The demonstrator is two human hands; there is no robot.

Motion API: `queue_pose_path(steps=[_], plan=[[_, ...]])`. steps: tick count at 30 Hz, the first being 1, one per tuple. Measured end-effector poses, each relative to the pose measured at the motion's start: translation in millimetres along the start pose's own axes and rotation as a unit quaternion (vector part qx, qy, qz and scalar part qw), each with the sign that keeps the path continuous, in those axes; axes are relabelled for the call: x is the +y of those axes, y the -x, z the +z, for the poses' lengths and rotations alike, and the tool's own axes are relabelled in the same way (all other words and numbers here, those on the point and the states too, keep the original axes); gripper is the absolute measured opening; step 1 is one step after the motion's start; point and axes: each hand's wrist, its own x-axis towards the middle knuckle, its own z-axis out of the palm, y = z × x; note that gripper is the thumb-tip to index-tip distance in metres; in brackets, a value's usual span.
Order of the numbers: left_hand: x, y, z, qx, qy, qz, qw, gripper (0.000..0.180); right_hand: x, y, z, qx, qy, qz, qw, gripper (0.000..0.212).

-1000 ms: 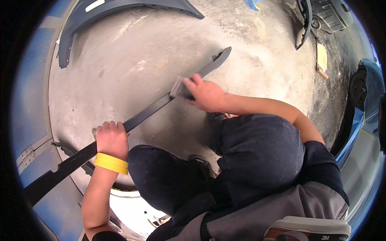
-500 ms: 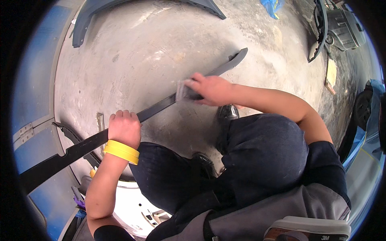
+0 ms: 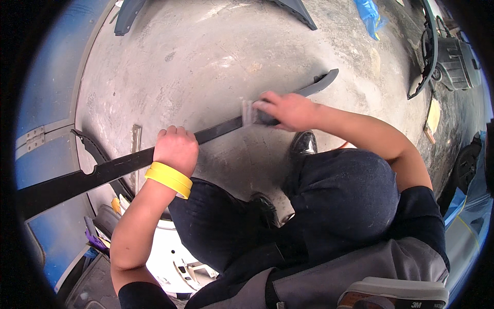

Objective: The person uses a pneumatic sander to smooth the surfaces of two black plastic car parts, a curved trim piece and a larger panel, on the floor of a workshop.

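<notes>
**Block on dark strip, right of the left-hand grip**

Noted at the floor's left edge: blue wall panel (image 3: 56, 92) with metal hinge (image 3: 35, 138). Stretching from in front of it, rightward and slightly up over the floor: long dark strip (image 3: 221, 130), notched near the left end, angled at the right end. Contact of right end with floor: cannot tell.

Lying below the strip, near the floor's left edge: curved black trim (image 3: 103, 159); just right of it, narrow metal bar (image 3: 136, 136).

Next, left hand (image 3: 176, 149): closed over the strip from above, knuckles up, underside of grip hidden. Yellow band (image 3: 169, 179) at the wrist.

Further right, clear-fronted block (image 3: 248, 114), set across the strip. Behind it, right hand (image 3: 293, 112): curled, gripping the block; blurred, exact finger contact unclear.

Step in hand, by judgement: rubbing the strip's face with the block, left hand steadying. For another stroke, would call for firm left grip, block flat on the narrow face, even pressure, lighter toward the angled end.

Beyond, near the floor's upper edge: blue plastic sheet (image 3: 368, 18). At the floor's right edge: grey wheeled case (image 3: 455, 62).
</notes>
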Motion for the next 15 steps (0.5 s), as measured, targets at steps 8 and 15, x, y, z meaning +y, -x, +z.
queue_pose_path(steps=[8, 15], plan=[[0.9, 1.7, -3.6, -0.032, -0.004, -0.007, 0.999, 0.013, -52.0, -30.8, 12.7, 0.032, -0.064, -0.090, 0.993, 0.077], [6.0, 5.2, 4.6, -0.022, 0.004, -0.010, 1.000, 0.023, 21.9, 19.4, -11.1, -0.046, -0.008, 0.074, 0.996, 0.076]])
